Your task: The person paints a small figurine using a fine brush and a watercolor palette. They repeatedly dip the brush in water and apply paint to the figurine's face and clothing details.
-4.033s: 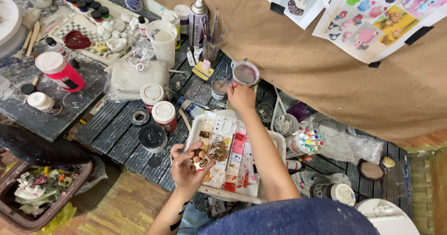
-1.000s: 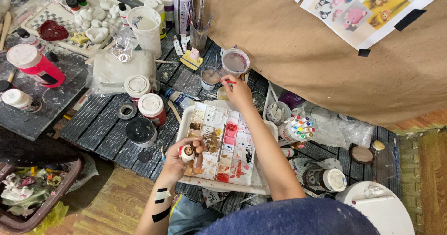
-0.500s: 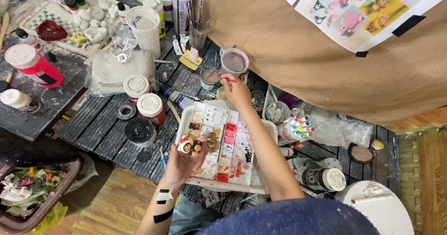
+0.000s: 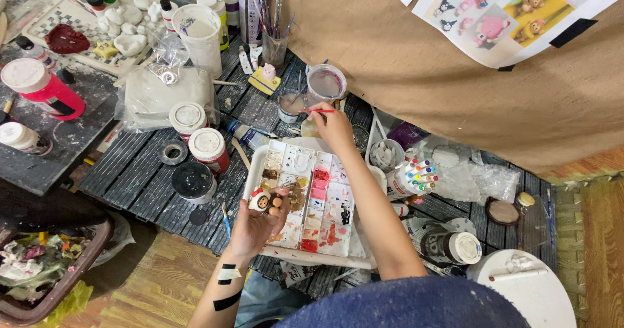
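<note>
My left hand [image 4: 255, 223] holds a small clay figurine [image 4: 261, 201] with a white and red head over the left edge of a white paint palette [image 4: 325, 234]. The palette's wells hold brown, pink and red paint. My right hand [image 4: 333, 125] grips a thin red-handled paintbrush [image 4: 317, 112] beyond the palette's far edge, close to a small jar of murky water [image 4: 289, 106] and a larger cup of pinkish water [image 4: 326, 84].
Paint jars with white lids [image 4: 209, 147] and a black pot [image 4: 194, 181] stand left of the palette. A cup of brushes [image 4: 275, 42], a spray can [image 4: 252, 3], a red-and-white bottle [image 4: 40, 86] and a rack of small paint bottles [image 4: 416, 175] crowd the dark slatted table. Brown cloth [image 4: 455, 94] covers the right.
My left hand has turned the figurine and settled it lower against the palette's edge. My right hand has stayed by the water jars, the brush tip shifting slightly.
</note>
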